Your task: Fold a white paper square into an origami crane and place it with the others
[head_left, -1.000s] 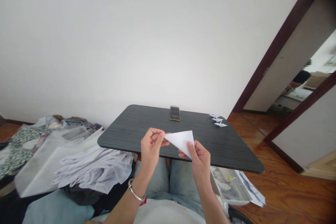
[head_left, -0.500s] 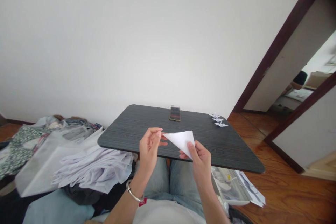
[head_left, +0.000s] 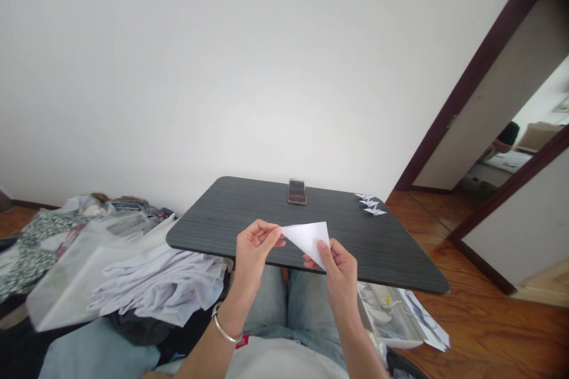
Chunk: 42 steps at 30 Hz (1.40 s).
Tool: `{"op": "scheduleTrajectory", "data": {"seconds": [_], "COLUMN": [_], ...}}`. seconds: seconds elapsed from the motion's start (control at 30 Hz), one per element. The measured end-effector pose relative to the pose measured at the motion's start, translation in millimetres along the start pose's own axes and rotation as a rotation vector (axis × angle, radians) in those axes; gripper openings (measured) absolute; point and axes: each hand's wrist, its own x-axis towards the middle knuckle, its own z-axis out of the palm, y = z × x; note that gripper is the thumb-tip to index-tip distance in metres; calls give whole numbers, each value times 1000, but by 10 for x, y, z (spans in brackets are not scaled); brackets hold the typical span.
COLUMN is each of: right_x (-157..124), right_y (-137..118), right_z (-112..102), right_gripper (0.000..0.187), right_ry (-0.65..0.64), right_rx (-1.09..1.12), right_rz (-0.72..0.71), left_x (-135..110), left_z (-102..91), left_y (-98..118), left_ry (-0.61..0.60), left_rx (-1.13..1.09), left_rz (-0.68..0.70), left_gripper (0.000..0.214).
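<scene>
A white sheet of paper folded into a triangle [head_left: 309, 237] is held up above the near part of the dark table [head_left: 249, 201]. My left hand [head_left: 258, 243] pinches its pointed left corner between thumb and fingertips. At the lower right corner my right hand [head_left: 335, 260] grips it, thumb on top and fingers behind. A silver bangle [head_left: 224, 327] circles my left wrist. Toward the table's far right corner stand several small folded paper cranes [head_left: 372, 208] in a close row.
A phone [head_left: 296, 192] leans upright at the table's back edge, by the white wall. Piled clothes [head_left: 164, 284] lie at the left. A box of odds and ends [head_left: 391, 314] and loose papers sit on the floor at the right, near a doorway.
My left hand's thumb and fingers have closed on the paper's left corner, where they were loosely parted beside it before. My right hand keeps its grip.
</scene>
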Motion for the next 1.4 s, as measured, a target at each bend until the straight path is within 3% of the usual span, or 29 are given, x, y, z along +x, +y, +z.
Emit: {"op": "scheduleTrajectory", "data": {"seconds": [0.33, 0.77, 1.4], "right_x": [3, -3, 22], "right_y": [19, -13, 4], "right_z": [-4, 10, 20], "right_gripper": [35, 35, 32], "right_ry": [-6, -11, -21], "right_rx": [35, -10, -70], "right_rz": [8, -29, -35], "left_x": [51, 18, 29], "left_z": [-67, -26, 1], "left_y": [-6, -4, -8], "left_ry": [-93, -20, -8], "left_rx": [15, 52, 42], "left_rz": [-4, 34, 21], "left_gripper": [14, 19, 26]}}
